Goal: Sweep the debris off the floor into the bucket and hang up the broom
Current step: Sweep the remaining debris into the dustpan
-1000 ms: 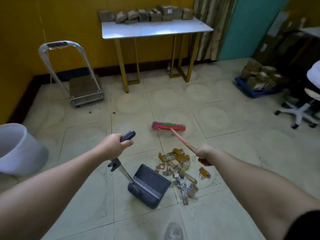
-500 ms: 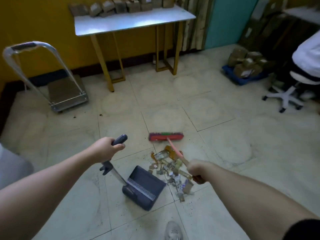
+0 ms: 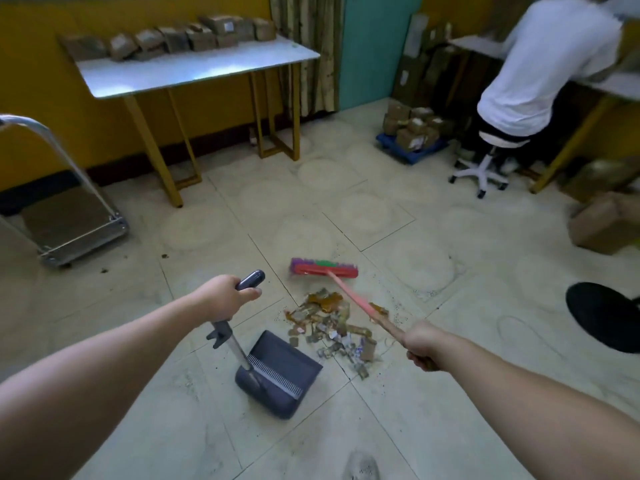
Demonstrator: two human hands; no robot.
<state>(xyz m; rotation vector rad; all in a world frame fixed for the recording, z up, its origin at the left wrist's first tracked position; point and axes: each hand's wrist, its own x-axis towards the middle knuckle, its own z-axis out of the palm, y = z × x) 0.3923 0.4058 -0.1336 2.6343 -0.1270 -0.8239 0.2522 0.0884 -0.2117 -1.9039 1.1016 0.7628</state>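
A pile of brown and paper debris (image 3: 332,327) lies on the tiled floor in the middle. My right hand (image 3: 424,344) grips the pink handle of a broom whose red head (image 3: 323,268) rests on the floor just beyond the pile. My left hand (image 3: 227,296) is closed on the dark grip of a long-handled grey dustpan (image 3: 278,374), which sits on the floor to the left of the debris with its mouth toward the pile. No bucket is in view.
A white-topped table (image 3: 194,69) with several brown parcels stands at the back wall. A platform trolley (image 3: 69,223) is at the left. A seated person in white (image 3: 547,64) on a wheeled stool, boxes on a blue pallet (image 3: 412,131) and a carton (image 3: 609,223) fill the right.
The view has swung right, so the white bucket at the left has left the frame. The broom head now rests a little farther beyond the pile; the dustpan stays beside the debris.
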